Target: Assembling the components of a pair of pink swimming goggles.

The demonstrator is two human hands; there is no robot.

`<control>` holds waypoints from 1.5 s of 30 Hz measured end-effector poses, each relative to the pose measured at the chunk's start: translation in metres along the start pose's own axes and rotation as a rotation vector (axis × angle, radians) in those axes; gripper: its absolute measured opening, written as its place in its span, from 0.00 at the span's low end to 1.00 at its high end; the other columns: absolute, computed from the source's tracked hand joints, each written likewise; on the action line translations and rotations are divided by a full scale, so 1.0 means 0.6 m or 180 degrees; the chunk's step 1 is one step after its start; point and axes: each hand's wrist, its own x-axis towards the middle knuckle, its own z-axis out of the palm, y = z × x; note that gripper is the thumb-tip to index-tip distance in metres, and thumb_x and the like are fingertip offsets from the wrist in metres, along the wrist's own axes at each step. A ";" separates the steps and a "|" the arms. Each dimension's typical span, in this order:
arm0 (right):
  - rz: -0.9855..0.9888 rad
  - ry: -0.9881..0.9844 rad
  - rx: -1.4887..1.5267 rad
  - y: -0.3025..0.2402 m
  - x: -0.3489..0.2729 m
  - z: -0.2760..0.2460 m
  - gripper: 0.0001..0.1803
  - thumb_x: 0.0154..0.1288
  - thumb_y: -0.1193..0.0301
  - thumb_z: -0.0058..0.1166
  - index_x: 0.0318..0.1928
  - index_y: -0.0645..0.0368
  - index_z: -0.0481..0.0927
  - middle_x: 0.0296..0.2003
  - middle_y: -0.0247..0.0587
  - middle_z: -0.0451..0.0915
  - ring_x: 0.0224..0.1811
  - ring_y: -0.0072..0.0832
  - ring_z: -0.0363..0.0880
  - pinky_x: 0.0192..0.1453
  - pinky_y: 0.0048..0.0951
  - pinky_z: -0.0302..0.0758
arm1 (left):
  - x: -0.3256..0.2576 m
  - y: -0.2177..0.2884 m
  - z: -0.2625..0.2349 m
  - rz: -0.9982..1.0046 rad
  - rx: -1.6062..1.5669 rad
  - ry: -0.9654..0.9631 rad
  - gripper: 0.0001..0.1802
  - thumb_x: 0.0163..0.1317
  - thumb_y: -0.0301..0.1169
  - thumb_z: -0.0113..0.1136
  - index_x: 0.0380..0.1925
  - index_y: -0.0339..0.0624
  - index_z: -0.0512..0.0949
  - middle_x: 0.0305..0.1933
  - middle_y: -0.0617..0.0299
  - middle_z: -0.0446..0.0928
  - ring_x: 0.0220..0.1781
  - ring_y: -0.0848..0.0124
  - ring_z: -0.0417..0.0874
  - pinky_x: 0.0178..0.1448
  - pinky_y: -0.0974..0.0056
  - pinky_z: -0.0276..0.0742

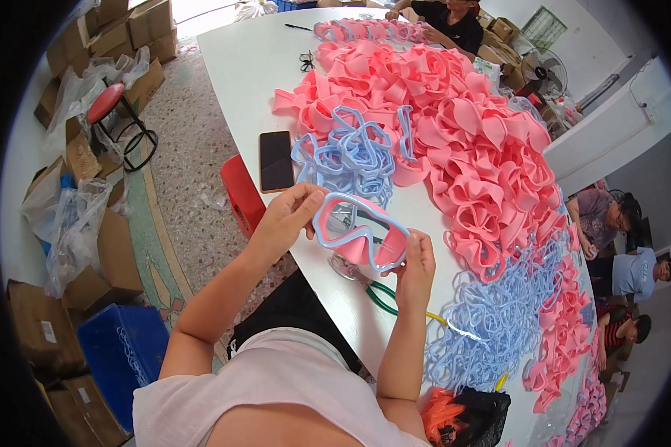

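Observation:
My left hand (297, 212) and my right hand (416, 267) hold a swim mask (356, 248) between them, one at each end. The mask has a pink skirt and a light blue rim, and it is tilted above the near edge of the table. Fingers of both hands are closed on its sides. Just beyond it lies a pile of light blue mask frames (343, 160). Pink mask skirts (492, 149) are heaped behind and to the right. Under the mask, partly hidden, are green-handled pliers or scissors (382, 296) and a clear round piece (347, 268).
A phone (276, 162) lies at the white table's (235, 82) left edge, above a red stool (242, 195). Tangled light blue strips (484, 328) and a black bag (484, 417) are at right. Cartons (119, 249) and a blue crate (123, 343) stand left. Several people sit around.

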 end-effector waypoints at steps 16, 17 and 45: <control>-0.0252 0.0285 -0.0129 -0.015 0.006 -0.003 0.23 0.78 0.52 0.34 0.41 0.60 0.72 0.30 0.35 0.73 0.21 0.20 0.73 0.17 0.21 0.69 | 0.005 -0.014 0.020 0.0045 -0.0280 -0.0007 0.18 0.76 0.44 0.44 0.39 0.42 0.73 0.27 0.70 0.70 0.21 0.83 0.69 0.24 0.76 0.65; -0.0247 0.0228 -0.0104 -0.013 0.007 -0.005 0.24 0.78 0.52 0.34 0.42 0.62 0.72 0.30 0.36 0.73 0.24 0.21 0.75 0.18 0.22 0.72 | 0.006 -0.018 0.017 0.0051 -0.0240 0.0004 0.18 0.76 0.45 0.44 0.39 0.42 0.73 0.27 0.70 0.71 0.23 0.83 0.69 0.24 0.77 0.65; -0.1517 0.0663 -0.0962 -0.060 -0.006 -0.065 0.19 0.62 0.60 0.66 0.32 0.59 0.72 0.23 0.25 0.68 0.22 0.10 0.59 0.25 0.17 0.57 | -0.004 -0.084 0.110 0.2561 0.0861 0.0031 0.18 0.66 0.37 0.60 0.27 0.39 0.64 0.24 0.66 0.61 0.27 0.77 0.59 0.31 0.69 0.55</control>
